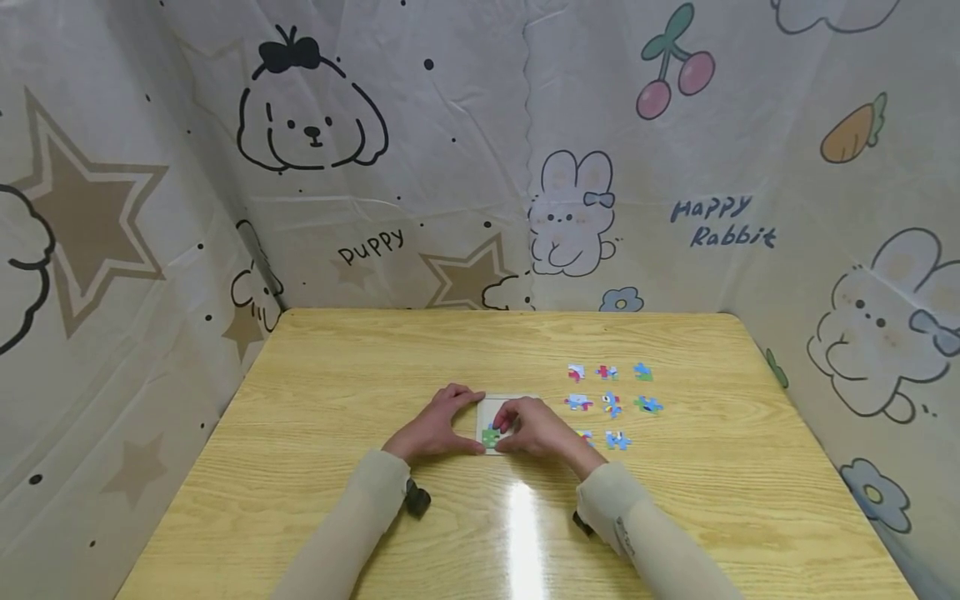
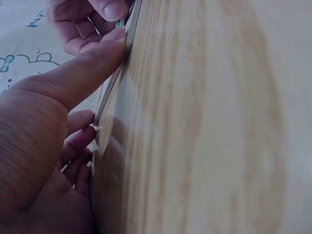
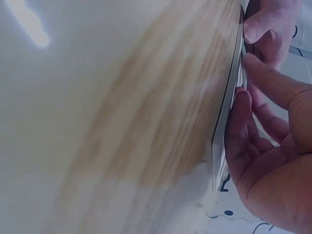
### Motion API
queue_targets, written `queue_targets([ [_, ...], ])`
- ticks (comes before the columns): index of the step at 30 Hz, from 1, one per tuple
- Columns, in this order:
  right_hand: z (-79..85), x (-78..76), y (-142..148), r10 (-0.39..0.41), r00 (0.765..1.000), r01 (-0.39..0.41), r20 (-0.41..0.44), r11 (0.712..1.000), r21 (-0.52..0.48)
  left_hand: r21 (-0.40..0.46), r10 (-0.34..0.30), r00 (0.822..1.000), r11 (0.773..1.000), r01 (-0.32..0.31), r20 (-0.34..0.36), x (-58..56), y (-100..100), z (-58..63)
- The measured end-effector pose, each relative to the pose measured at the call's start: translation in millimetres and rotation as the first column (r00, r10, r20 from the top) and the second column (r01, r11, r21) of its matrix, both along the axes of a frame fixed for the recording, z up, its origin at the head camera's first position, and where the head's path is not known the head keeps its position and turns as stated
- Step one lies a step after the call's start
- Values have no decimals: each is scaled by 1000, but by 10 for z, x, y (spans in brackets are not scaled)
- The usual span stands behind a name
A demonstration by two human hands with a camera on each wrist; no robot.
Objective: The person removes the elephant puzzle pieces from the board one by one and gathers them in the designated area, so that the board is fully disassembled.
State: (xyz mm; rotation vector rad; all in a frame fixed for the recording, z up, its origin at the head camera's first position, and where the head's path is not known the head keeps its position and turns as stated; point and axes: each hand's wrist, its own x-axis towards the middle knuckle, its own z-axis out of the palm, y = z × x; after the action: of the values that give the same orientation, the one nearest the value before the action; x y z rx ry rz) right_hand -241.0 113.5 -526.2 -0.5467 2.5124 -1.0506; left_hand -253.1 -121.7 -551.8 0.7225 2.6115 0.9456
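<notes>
A small white puzzle tray (image 1: 516, 400) lies on the table with a green jigsaw piece (image 1: 491, 438) at its lower left corner. My left hand (image 1: 438, 425) holds the tray's left side, thumb at the near corner and fingers at the far one. Over the tray, my right hand (image 1: 536, 429) has thumb and curled fingers about the green piece. A bit of green shows by the right hand's fingertips (image 2: 113, 11) in the left wrist view. The right wrist view shows the tray edge-on (image 3: 222, 122); the piece is mostly hidden there.
Right of the tray lie several loose jigsaw pieces in rows, among them a blue and yellow piece (image 1: 611, 405) and a blue and green piece (image 1: 648, 405). One is partly behind my right wrist. The wooden table (image 1: 337, 358) meets a printed curtain (image 1: 465, 192) at the back and sides.
</notes>
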Motion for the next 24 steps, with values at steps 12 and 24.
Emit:
queue_targets([
  [12,62,-41,134,20,999,-19,27,999,-37,-17,-4,1000,1000,4,-9,3,9,-5],
  [24,134,-29,297,15,999,-13,42,998,-60,-12,8,1000,1000,-8,9,25,13,22],
])
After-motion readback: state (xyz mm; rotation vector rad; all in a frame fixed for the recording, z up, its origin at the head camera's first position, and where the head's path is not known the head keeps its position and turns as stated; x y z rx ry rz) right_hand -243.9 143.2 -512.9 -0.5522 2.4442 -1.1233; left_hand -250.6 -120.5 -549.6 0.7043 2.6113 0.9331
